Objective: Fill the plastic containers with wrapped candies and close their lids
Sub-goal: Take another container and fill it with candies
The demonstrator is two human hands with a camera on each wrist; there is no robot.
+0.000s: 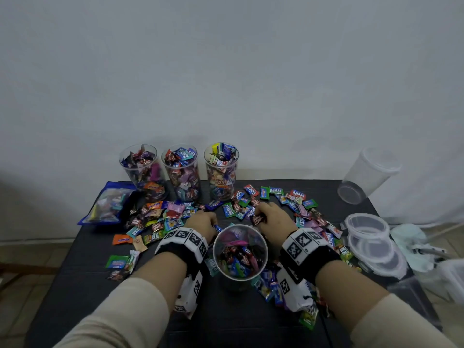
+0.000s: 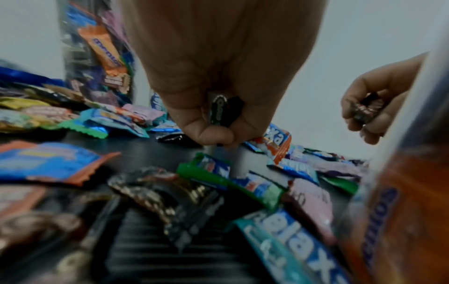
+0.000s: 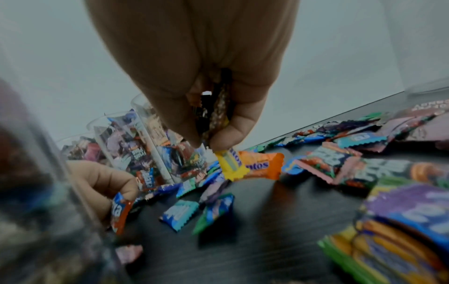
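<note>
Both hands, left (image 1: 202, 220) and right (image 1: 272, 217), pinching small wrapped candies (image 2: 218, 110) beside near tall clear plastic container (image 1: 240, 249); may tip if knocked.

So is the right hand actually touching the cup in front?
Apart. The head view shows the right hand behind the cup, dark table showing between them; its fingers pinch a brown candy.

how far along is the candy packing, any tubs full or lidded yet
Three containers at the back look full but have no lids on. The front container is partly filled; the left hand and right hand each hold wrapped candies beside it. Left to do: loose candies still cover the table, an empty container waits, and the lids sit stacked at right.
</note>
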